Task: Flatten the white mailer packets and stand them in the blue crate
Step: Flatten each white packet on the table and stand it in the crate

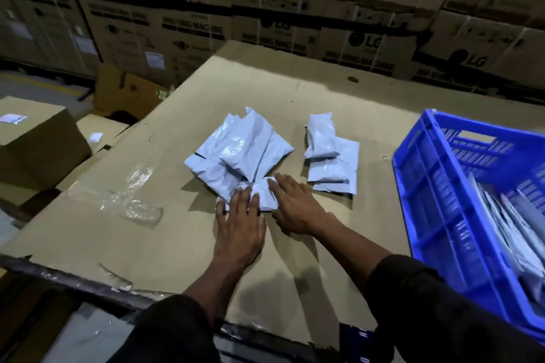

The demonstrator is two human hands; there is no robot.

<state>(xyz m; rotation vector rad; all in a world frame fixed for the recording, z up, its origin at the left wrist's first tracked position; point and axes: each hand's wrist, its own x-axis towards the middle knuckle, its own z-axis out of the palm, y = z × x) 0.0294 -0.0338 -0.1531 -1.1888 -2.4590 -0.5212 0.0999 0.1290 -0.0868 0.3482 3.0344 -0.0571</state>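
Note:
A heap of white mailer packets [236,150] lies mid-table, with a smaller stack of packets [330,156] to its right. The nearest packet [264,196] of the heap lies flat under both hands. My left hand [240,221] presses on its left part with straight, spread fingers. My right hand [295,203] presses on its right part, fingers also straight. The blue crate [427,194] stands at the table's right edge, and several white packets [507,227] lean upright inside it.
The table is covered by a brown cardboard sheet [295,91] with crumpled clear tape [132,200] at its left. Cardboard boxes [32,138] stand left of the table. Stacked washing-machine cartons [265,9] form a wall behind.

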